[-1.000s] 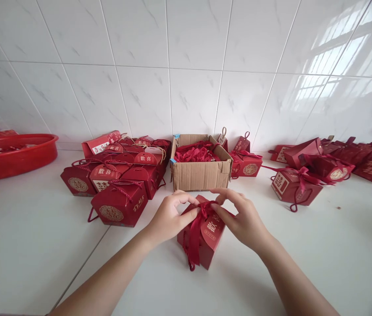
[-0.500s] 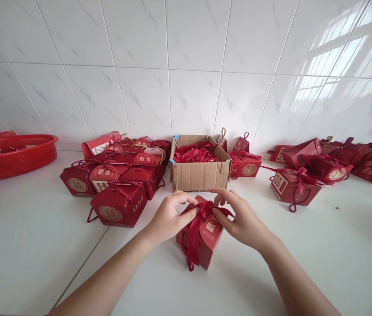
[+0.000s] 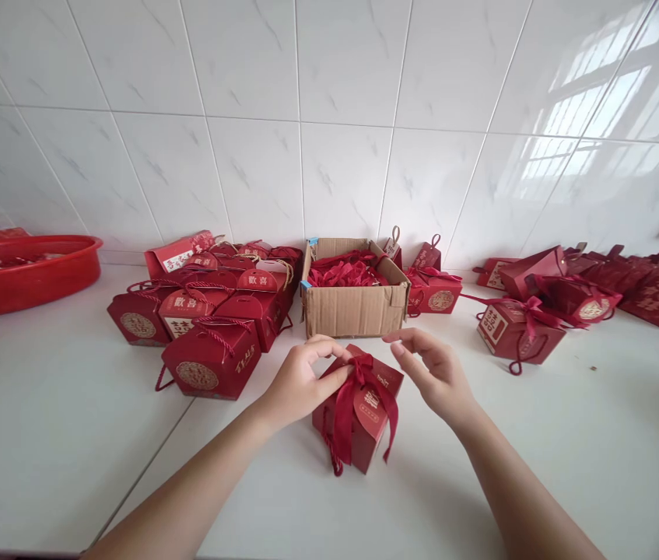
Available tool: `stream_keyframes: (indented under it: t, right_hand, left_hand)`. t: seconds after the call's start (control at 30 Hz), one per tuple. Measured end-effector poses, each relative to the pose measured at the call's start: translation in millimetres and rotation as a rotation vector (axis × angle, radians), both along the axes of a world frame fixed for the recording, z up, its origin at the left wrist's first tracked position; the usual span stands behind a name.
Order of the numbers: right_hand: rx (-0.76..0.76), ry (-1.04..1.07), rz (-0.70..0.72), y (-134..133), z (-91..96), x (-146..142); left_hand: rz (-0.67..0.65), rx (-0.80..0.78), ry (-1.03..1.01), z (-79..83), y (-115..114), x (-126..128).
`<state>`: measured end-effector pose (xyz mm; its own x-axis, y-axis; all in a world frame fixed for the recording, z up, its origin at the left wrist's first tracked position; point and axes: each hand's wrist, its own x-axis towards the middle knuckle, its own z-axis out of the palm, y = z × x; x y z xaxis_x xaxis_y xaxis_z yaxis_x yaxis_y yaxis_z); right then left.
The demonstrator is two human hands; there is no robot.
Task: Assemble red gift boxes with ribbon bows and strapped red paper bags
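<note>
A red gift box with gold characters stands on the white counter in front of me. Across its top lies a dark red ribbon tied in a bow, its tails hanging down the near side. My left hand pinches the bow's left loop between thumb and index finger. To the right, my right hand hovers just off the box, fingers apart and holding nothing. A twisted red cord handle droops from the box's left side.
Behind stands a cardboard box full of red ribbons. Several red gift boxes cluster at left, beside a red plastic basin. More boxes lie at right, along the tiled wall.
My right hand has let go of the bow and moved up and right. The right ribbon tail now hangs down over the box front. My left hand stays at the bow.
</note>
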<state>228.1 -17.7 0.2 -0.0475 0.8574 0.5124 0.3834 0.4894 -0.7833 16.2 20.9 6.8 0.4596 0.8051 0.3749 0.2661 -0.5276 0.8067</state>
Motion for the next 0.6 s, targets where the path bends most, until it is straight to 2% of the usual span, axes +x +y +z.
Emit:
stream_keyframes:
  t: [0.17,0.33,0.47,0.6]
  right_hand:
    - [0.062,-0.183,0.194,5.8,-6.2,-5.8]
    - [0.244,-0.229,0.114,5.0,-8.5,-9.4]
    - [0.379,-0.334,0.158,4.5,-8.4,-8.5]
    - [0.394,-0.431,0.188,3.3,-8.3,-7.6]
  left_hand:
    - [-0.008,0.028,-0.020,0.6,-0.2,-1.4]
    - [-0.018,0.047,-0.023,2.5,-1.0,-1.9]
    - [-0.045,0.047,-0.017,5.0,-2.1,-2.7]
    - [-0.089,0.030,0.029,7.1,-0.2,-6.9]
